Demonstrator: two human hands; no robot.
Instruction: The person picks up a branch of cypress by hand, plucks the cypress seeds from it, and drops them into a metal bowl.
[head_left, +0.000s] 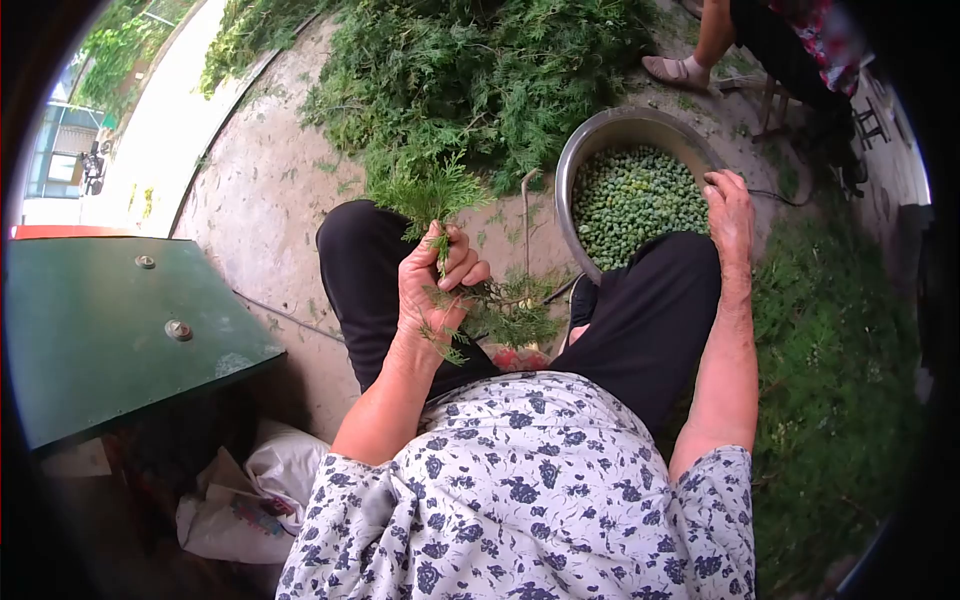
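My left hand (436, 278) is closed around a green conifer sprig (430, 200), held above my left knee; its feathery tips stick out above and below the fingers. At the right rim of a round metal basin (572, 170) is my right hand (729, 208), its fingers bent near the edge; whether anything is between them cannot be made out. Many small green cones or berries (640, 200) lie in the basin, beside my right knee. Another piece of greenery (515, 312) hangs between my legs, just right of my left hand.
A large heap of cut branches (470, 80) lies ahead, and more greenery (830, 370) spreads at the right. A green table (120, 320) stands at the left, above a white sack (250, 500). Another person's foot (680, 72) is beyond the basin.
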